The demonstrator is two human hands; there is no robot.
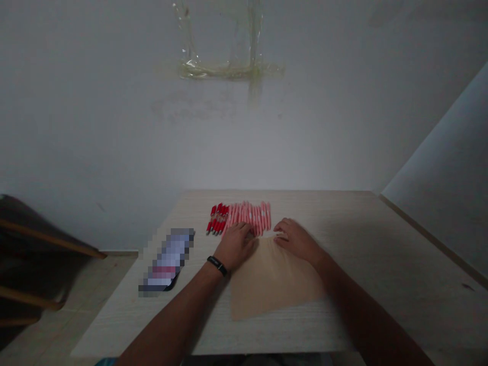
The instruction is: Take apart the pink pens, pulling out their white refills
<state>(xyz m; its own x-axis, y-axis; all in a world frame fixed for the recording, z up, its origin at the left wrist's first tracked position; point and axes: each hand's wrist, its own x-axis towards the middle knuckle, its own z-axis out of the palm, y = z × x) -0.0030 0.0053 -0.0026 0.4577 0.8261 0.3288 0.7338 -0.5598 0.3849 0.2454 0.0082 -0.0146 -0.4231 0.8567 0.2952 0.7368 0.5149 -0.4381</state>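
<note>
A row of several red and pink pens [240,217] lies side by side on a pale wooden table [381,264]. Just in front of them sits a tan sheet of paper [272,282]. My left hand [234,246], with a black band on its wrist, rests at the sheet's far left corner, fingers curled against the pens. My right hand [295,238] lies on the sheet's far edge, fingers spread flat and touching the pens' near ends. Neither hand lifts anything.
A blurred-out phone-like object [168,262] lies on the table to the left of my left arm. A dark wooden chair [34,254] stands at the far left. A white wall with old tape marks [229,66] rises behind the table.
</note>
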